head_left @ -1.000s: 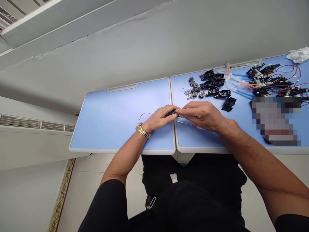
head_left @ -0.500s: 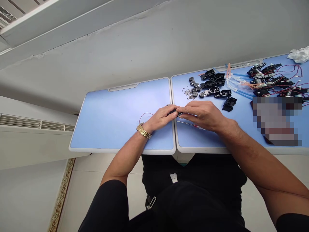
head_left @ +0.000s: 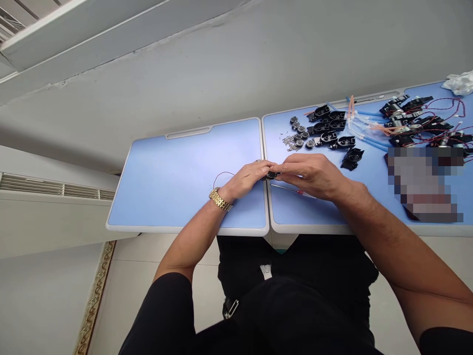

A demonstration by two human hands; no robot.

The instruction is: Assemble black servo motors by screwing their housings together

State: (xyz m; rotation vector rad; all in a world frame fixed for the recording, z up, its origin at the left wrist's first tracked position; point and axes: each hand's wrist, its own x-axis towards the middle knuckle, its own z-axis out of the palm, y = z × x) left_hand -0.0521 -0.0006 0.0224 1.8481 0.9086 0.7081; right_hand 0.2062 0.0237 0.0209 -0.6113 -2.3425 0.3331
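Note:
A small black plastic part (head_left: 272,175) sits between my two hands, over the seam of the two tables; most of it is hidden by fingers. My left hand (head_left: 248,178) is closed around its left side. From the right, the fingertips of my right hand (head_left: 310,173) pinch it. A thin red wire (head_left: 221,173) loops out on the table behind my left wrist. Under my right hand lies a screwdriver (head_left: 284,188), its shaft pointing left and its handle partly covered.
Several black plastic housings (head_left: 328,138), round metal parts (head_left: 298,129) and a heap of screws (head_left: 290,142) lie on the right table. Farther right are motor assemblies with red wires (head_left: 417,118), blue and orange tubes (head_left: 364,125) and a pixelated flat object (head_left: 424,187).
My left thumb has drawn back from the front of the black part, so more of it shows. My right hand stays nearly in place.

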